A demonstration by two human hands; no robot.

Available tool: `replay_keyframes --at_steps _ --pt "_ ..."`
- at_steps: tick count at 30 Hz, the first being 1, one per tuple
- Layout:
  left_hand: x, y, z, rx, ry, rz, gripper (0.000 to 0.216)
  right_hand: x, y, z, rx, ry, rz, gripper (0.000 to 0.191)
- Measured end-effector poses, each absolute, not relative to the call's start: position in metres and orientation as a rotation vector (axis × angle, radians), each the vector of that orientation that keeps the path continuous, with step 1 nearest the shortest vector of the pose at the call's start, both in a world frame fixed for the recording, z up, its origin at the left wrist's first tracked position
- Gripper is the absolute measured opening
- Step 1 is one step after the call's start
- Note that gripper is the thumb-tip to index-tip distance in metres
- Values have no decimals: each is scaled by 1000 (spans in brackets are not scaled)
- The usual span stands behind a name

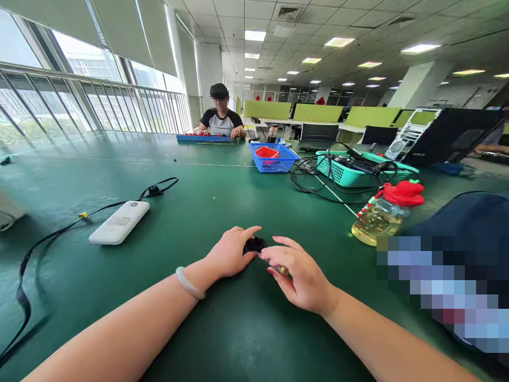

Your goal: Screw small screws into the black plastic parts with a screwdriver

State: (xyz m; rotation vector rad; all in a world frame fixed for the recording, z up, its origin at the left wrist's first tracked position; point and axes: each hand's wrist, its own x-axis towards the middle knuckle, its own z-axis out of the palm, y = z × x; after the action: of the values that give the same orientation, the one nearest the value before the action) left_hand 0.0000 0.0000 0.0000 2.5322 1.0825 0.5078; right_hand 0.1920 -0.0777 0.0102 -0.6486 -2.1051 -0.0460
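Both my hands meet on the green table (pixel 246 329) near its front. My left hand (pixel 231 253), with a pale bangle on the wrist, curls its fingers around a small black object (pixel 254 244). My right hand (pixel 299 273) pinches a thin brass-coloured piece (pixel 283 270) against the same black object. What the black object is I cannot make out.
A white power bank (pixel 119 222) with a black cable lies at the left. A plastic bottle (pixel 385 214) with a red cap lies at the right beside a dark bag (pixel 469 228). Farther back stand a blue basket (pixel 274 158) and a teal basket (pixel 350 172) with cables. Another person (pixel 221 121) sits at the far end.
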Motion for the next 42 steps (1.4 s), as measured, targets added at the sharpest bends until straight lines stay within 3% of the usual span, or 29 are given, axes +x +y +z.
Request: replay_keyframes --at_steps 3,7,13,17,26,34,42 --pt "-1 0 -1 2533 1092 512 63 194 -77 8 -802 -2051 57 23" --pt "-2 1 -2 2540 1081 528 63 198 -71 4 -1046 -1811 382 6" --pt "-1 0 0 2529 1093 530 56 205 -54 -3 -1184 -1285 791 37" --pt "0 0 1 2531 1081 531 56 206 -56 -3 -1104 -1187 707 34" --pt "0 -2 2 2523 1083 619 53 204 -67 0 -1148 -1615 405 11" --pt "-1 -4 5 2479 1056 794 41 209 -58 0 -1008 -1224 569 20" --pt "-3 5 -1 2508 1559 633 46 227 -36 -8 -989 -732 728 34"
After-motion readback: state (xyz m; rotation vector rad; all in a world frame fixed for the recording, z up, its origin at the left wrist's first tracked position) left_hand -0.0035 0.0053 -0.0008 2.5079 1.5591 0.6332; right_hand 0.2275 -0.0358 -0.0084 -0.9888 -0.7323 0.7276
